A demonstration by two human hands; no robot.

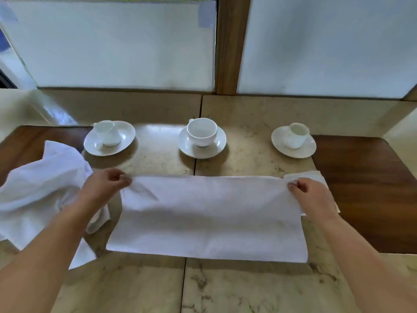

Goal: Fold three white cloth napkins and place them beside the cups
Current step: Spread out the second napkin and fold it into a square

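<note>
- head view: a flat white cloth napkin (209, 215) lies on the beige marble table (248, 285), in front of three white cups on saucers (202, 134).
- left hand (103, 184) and right hand (311, 195) pinch its far corners.
- a crumpled white cloth (38, 190) lies left.

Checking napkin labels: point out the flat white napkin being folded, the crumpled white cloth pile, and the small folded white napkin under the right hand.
flat white napkin (209, 219): head view, centre of cloth.
crumpled white cloth pile (42, 188): head view, middle of heap.
small folded white napkin (309, 176): head view, exposed far corner.
</note>
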